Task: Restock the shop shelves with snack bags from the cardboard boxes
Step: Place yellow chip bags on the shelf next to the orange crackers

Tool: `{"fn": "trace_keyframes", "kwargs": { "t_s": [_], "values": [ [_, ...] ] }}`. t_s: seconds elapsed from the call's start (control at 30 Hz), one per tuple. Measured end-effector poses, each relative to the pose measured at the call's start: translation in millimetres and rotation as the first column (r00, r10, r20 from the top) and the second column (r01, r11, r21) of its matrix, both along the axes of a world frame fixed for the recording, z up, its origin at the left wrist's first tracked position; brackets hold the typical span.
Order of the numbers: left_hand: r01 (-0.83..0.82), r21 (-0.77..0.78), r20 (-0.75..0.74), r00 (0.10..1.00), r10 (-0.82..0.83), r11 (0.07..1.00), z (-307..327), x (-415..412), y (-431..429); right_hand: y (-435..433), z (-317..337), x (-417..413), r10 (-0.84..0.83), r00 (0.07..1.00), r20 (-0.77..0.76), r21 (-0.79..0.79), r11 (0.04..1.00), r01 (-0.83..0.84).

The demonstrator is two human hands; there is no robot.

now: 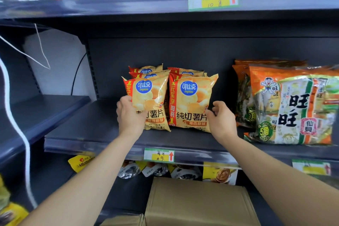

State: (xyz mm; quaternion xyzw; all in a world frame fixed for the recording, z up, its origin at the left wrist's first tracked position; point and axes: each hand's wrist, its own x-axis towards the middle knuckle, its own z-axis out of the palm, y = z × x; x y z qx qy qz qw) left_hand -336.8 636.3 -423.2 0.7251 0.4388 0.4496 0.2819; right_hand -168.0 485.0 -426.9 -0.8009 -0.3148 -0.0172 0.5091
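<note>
Left hand (128, 115) is gripping the front-left Copico chip bag (148, 97); right hand (221, 118) is hovering empty, loosely curled; shelf (82, 124) looking mostly unfilled.

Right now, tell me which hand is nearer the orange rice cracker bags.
Right. The right hand sits just left of the rice cracker bags, at the edge of the right chip bag; the left hand grips the left chip bag, farther away.

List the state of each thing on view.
Left chip bag, upright, gripped by left hand.
Right chip bag, upright; right hand curled at its edge, grip unclear.
Cracker bags, upright, in a row.
Box, looks closed.
</note>
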Motion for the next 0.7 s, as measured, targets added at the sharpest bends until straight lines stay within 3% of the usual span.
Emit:
{"fn": "trace_keyframes", "kwargs": {
  "t_s": [0.2,0.33,0.47,0.6,0.7],
  "values": [
    [0.215,0.267,-0.016,0.976,-0.219,0.939,21,48,-85,-39,5,6,-0.111,0.972,0.206,0.146,0.986,0.081],
    [0.558,0.198,-0.136,0.830,-0.541,0.806,24,102,-138,-84,7,45,-0.368,0.874,0.319,0.211,0.926,0.313],
    [0.702,-0.017,-0.247,0.687,-0.683,0.712,30,160,-175,-123,5,93,-0.511,0.839,0.188,0.137,0.859,0.493],
    [0.671,-0.125,-0.225,0.698,-0.680,0.731,25,204,-183,-148,-3,135,-0.455,0.888,0.063,-0.055,0.887,0.459],
    [0.641,-0.226,-0.264,0.685,-0.679,0.734,16,225,-184,-160,-5,157,-0.403,0.910,-0.103,-0.096,0.914,0.394]
  ]
}}
